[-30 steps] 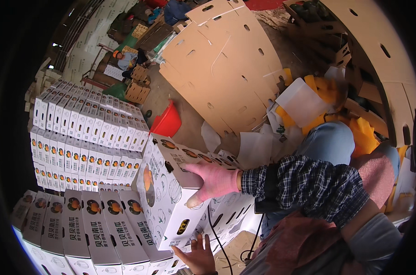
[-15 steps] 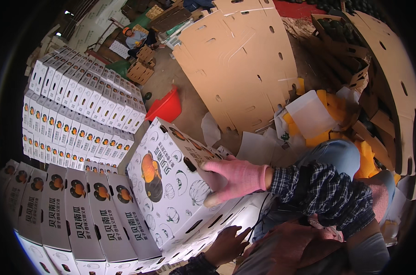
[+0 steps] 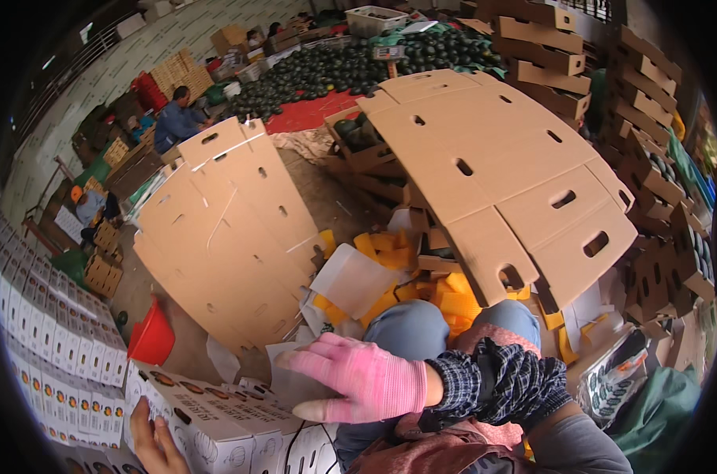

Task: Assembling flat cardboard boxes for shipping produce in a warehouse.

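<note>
My right hand (image 3: 370, 379), in a pink knitted glove with pale fingertips, is raised in front of my knees. Its fingers point left and stand apart, with nothing in them. Bare fingers of my left hand (image 3: 157, 444) rest spread against the side of a white printed carton (image 3: 216, 423) at the lower left; the lower edge cuts off the rest of that hand. More white cartons sit alongside this one. Beyond my glove, a pale sheet (image 3: 353, 278) lies on yellow foam netting (image 3: 453, 304).
Two big brown cardboard sheets, one leaning at left (image 3: 228, 237) and one at right (image 3: 504, 170), rise ahead. A red tub (image 3: 151, 336) stands beside the stacked white cartons (image 3: 58, 316). Dark green squashes (image 3: 319, 75) are heaped far off, where a person in blue (image 3: 176, 122) sits.
The view has swung to the right. My right hand has come off the carton it was touching and now hangs clear of it. My left hand has moved onto the carton's side.
</note>
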Action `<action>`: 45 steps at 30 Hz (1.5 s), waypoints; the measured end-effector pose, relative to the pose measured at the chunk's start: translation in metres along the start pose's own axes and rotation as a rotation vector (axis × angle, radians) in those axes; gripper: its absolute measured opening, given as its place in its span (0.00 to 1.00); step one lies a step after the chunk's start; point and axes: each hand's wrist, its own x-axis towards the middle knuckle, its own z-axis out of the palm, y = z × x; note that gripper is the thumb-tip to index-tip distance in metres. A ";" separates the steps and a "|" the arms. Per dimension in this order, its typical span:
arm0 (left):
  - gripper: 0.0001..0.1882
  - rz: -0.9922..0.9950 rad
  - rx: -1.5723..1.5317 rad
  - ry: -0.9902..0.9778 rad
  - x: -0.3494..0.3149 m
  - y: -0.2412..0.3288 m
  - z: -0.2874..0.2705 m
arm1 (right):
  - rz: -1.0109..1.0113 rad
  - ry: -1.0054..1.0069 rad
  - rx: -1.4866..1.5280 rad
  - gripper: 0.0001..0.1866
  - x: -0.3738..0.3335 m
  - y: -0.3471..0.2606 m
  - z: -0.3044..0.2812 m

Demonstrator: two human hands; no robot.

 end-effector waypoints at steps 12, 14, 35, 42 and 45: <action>0.27 0.719 0.930 -0.051 -0.003 -0.012 0.075 | 0.031 0.075 0.222 0.36 -0.191 0.000 -0.111; 0.28 0.552 0.663 -0.142 0.005 0.061 0.117 | 0.115 0.238 0.365 0.35 -0.233 0.000 -0.136; 0.28 -0.029 -1.300 -0.942 0.066 0.329 0.366 | 0.949 0.774 -0.117 0.35 -0.225 0.022 -0.446; 0.30 0.460 -1.119 -1.044 0.146 0.334 0.351 | 1.046 1.053 -0.044 0.38 -0.222 -0.051 -0.338; 0.36 0.456 -0.905 -1.220 0.155 0.342 0.376 | 1.064 1.067 0.081 0.41 -0.247 -0.050 -0.312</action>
